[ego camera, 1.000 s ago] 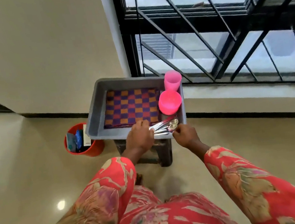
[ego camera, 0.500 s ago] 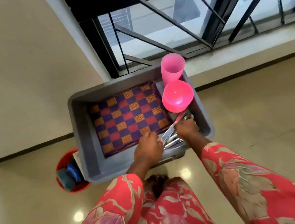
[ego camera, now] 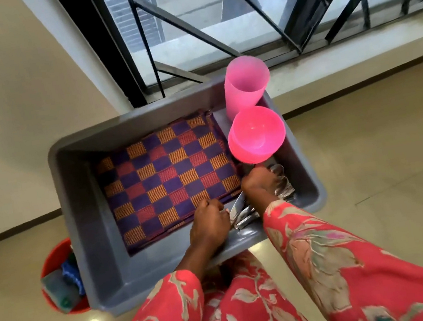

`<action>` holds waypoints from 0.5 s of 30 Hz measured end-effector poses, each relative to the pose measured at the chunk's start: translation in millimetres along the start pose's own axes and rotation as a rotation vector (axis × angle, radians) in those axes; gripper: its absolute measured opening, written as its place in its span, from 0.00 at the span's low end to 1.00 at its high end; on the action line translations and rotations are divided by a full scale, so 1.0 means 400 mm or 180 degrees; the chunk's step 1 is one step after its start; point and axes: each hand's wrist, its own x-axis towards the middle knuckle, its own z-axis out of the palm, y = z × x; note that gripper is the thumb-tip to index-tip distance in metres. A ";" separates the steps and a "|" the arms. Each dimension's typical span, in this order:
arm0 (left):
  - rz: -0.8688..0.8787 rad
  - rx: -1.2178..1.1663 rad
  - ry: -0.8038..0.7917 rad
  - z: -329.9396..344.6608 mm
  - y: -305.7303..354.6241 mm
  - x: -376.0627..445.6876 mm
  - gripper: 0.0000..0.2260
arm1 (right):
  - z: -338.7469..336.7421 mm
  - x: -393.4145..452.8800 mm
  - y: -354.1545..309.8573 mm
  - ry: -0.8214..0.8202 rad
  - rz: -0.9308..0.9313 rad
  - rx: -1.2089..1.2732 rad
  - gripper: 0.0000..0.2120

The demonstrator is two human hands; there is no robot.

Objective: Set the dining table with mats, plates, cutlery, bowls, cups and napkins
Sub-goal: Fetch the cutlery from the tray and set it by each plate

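Observation:
A grey plastic tub point(ego camera: 84, 209) holds folded checked mats point(ego camera: 168, 176) in purple, orange and red. In its right part stand a tall pink cup point(ego camera: 245, 84) and a pink bowl point(ego camera: 256, 133). Below the bowl lies a bundle of steel cutlery point(ego camera: 244, 213). My right hand point(ego camera: 260, 183) is curled over the spoon ends of the cutlery. My left hand point(ego camera: 210, 225) is curled at the near edge of the mats, beside the cutlery handles; its fingertips are hidden.
The tub sits on a low stool, mostly hidden under it. A red bucket point(ego camera: 57, 281) with cloths stands on the floor to the left. A barred window point(ego camera: 236, 16) and its ledge lie behind the tub. Glossy beige floor surrounds everything.
The view has come closer and now looks down into the tub. My right hand has reached further in over the cutlery. My left hand stays at the mats' near edge.

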 end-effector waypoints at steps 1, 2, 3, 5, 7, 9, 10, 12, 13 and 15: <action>0.0008 -0.0033 0.0033 -0.001 -0.003 0.002 0.11 | 0.003 0.003 -0.005 0.0003 0.0021 0.0082 0.15; 0.0011 -0.0076 0.0053 -0.003 -0.007 0.004 0.11 | 0.003 0.003 -0.010 -0.0003 0.0060 0.0192 0.15; 0.0023 -0.0120 0.0074 -0.005 -0.009 0.006 0.10 | 0.004 0.007 -0.013 0.0001 0.0094 0.0306 0.15; 0.0072 -0.0179 0.0112 -0.008 -0.012 0.008 0.10 | 0.009 0.011 -0.013 -0.0010 0.0139 0.0536 0.16; 0.0079 -0.0244 0.0142 -0.011 -0.011 0.008 0.09 | 0.013 0.013 -0.013 -0.0054 0.0172 0.0655 0.16; 0.0056 -0.0319 0.0147 -0.013 -0.010 0.009 0.08 | 0.018 0.018 -0.013 -0.0104 0.0235 0.0691 0.17; 0.0060 -0.0340 0.0146 -0.014 -0.010 0.009 0.07 | 0.018 0.016 -0.013 -0.0139 0.0279 0.0683 0.17; 0.0088 -0.0353 0.0165 -0.020 -0.012 0.008 0.07 | 0.022 0.013 -0.008 -0.0153 0.0339 0.0695 0.17; 0.0093 -0.0373 0.0171 -0.023 -0.013 0.006 0.07 | 0.021 0.009 -0.004 -0.0166 0.0357 0.0736 0.17; 0.0034 -0.0403 0.0154 -0.031 -0.012 -0.001 0.06 | 0.013 -0.010 0.008 -0.0213 0.0377 0.0752 0.17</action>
